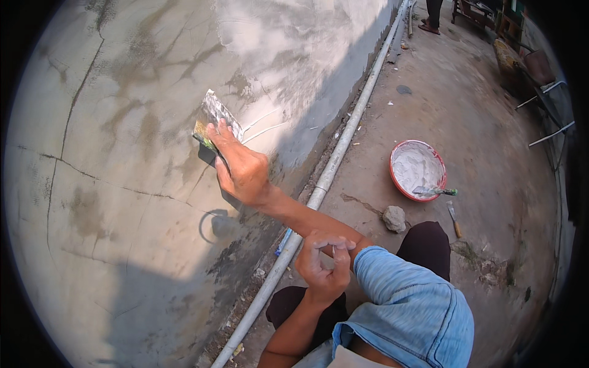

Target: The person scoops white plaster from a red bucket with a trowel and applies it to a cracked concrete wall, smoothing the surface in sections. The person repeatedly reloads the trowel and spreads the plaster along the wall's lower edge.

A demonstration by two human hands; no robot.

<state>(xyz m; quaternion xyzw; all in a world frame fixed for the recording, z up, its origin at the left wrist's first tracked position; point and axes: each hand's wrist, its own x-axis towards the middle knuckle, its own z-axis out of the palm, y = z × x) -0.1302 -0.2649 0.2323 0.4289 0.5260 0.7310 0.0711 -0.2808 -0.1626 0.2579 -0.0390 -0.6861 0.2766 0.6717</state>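
Observation:
My right hand (243,170) presses a wide putty knife (219,115) against the grey plastered wall (141,92). Its fingers lie along the tool, whose blade is smeared with white paste. Fresh white streaks mark the wall just beside the blade. My left hand (323,265) hovers below my right forearm, fingers curled round toward the thumb in a ring, with nothing visible inside. Pale dust coats its fingertips. A red-rimmed bowl of white putty (417,164) sits on the ground to the right, with a paste-covered scraper (434,191) resting in it.
A pale pipe (334,161) runs along the wall's foot. On the ground near my knee are a rock (394,219) and a scraper with a wooden handle (454,221). Chairs (540,80) stand at the far right. Another person's legs (432,15) show at the top.

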